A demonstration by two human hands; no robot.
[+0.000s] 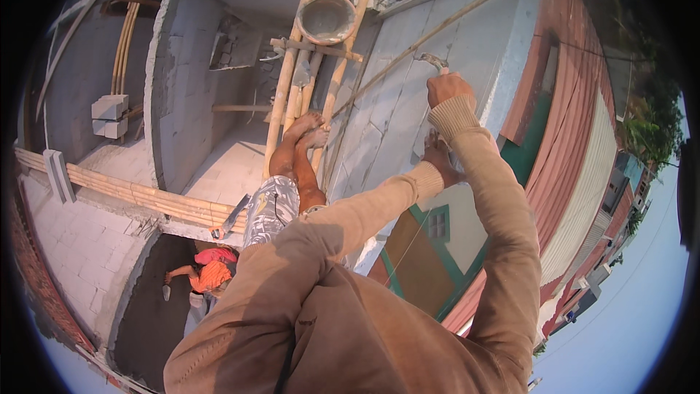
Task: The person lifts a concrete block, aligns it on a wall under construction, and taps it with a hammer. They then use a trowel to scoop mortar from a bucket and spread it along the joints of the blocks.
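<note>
Trowel (433,62) sits in the right hand (447,87), fist closed round its handle, blade against the grey block wall (408,102) to spread. Left hand (440,157), just below, presses flat on the wall, bracing; mortar pan (326,19) up-left on bamboo scaffold (292,87).

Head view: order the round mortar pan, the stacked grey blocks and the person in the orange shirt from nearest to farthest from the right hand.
From the right hand:
1. Round mortar pan, up-left on the bamboo poles.
2. Person in the orange shirt, lower left, below.
3. Stacked grey blocks, far left.
</note>
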